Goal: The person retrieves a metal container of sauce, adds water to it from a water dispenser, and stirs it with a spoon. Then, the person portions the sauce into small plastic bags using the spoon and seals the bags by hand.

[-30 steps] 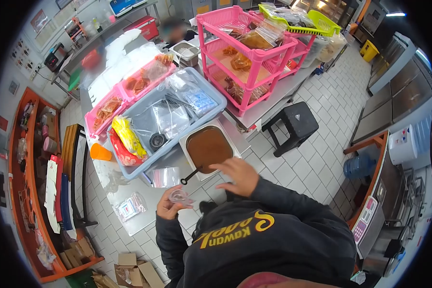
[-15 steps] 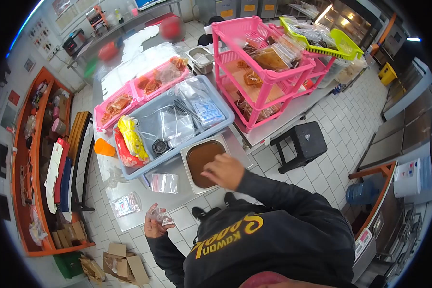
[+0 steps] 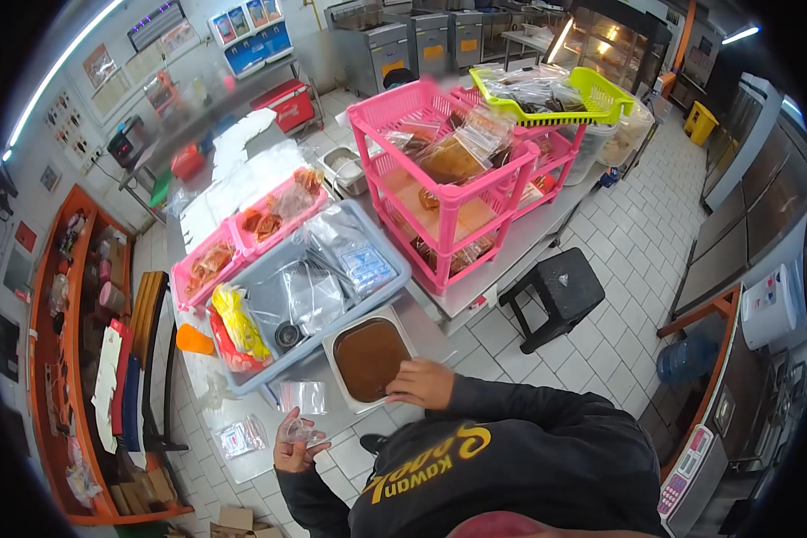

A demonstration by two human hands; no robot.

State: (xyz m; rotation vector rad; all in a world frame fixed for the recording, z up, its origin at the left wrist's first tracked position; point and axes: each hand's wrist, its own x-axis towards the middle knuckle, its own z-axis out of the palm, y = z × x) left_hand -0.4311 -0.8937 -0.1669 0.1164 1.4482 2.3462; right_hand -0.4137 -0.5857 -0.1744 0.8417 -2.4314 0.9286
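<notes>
My left hand [image 3: 299,441] holds a small clear plastic bag [image 3: 305,434] near the front edge of the steel table. My right hand [image 3: 421,384] is at the right rim of a steel pan [image 3: 336,369] of brown sauce [image 3: 369,359], fingers pinched together; what they hold is too small to make out. Behind the pan, a blue-grey tub [image 3: 394,273] contains clear bags, a black round item [image 3: 288,335] and yellow [image 3: 233,319] and red packets. Stacked clear bags [image 3: 303,397] lie left of the pan, and a packet of bags [image 3: 240,438] lies farther left.
A pink tiered rack [image 3: 446,215] with bagged food carries a lime basket [image 3: 601,99] beside it. Pink baskets [image 3: 233,235] stand behind the tub. An orange cup [image 3: 194,339] is on the left. A black stool [image 3: 560,291] stands on the floor at right.
The view has shifted, showing more of the back wall. My right hand has moved from above the sauce to the pan's near right edge. My left hand still holds the bag.
</notes>
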